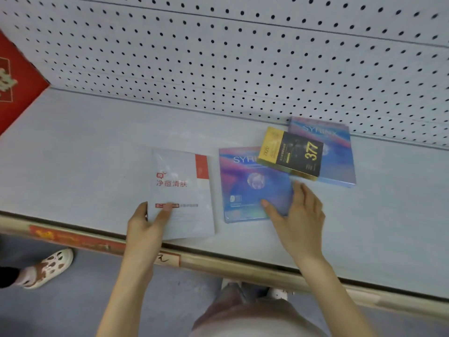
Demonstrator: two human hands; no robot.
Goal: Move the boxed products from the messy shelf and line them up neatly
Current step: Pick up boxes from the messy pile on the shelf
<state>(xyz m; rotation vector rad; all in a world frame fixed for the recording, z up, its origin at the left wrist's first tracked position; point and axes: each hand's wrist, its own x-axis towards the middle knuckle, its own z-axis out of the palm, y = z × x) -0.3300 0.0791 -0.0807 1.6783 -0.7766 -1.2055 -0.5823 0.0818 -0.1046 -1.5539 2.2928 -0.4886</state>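
Observation:
A white box with red Chinese print (183, 190) lies flat on the grey shelf (85, 147). My left hand (147, 223) holds its near left corner, thumb on top. To its right lies a blue-and-purple SYRINX box (250, 186); my right hand (298, 215) grips its near right corner, thumb on the face and fingers along the right edge. A black-and-yellow box marked 377 (291, 153) lies across this box and a second SYRINX box (337, 154) behind it by the pegboard.
A white pegboard wall (243, 57) backs the shelf. A red box (14, 81) stands at the far left. The shelf's front rail (218, 263) carries red price labels. Another person's shoe (48, 266) is on the floor at the lower left.

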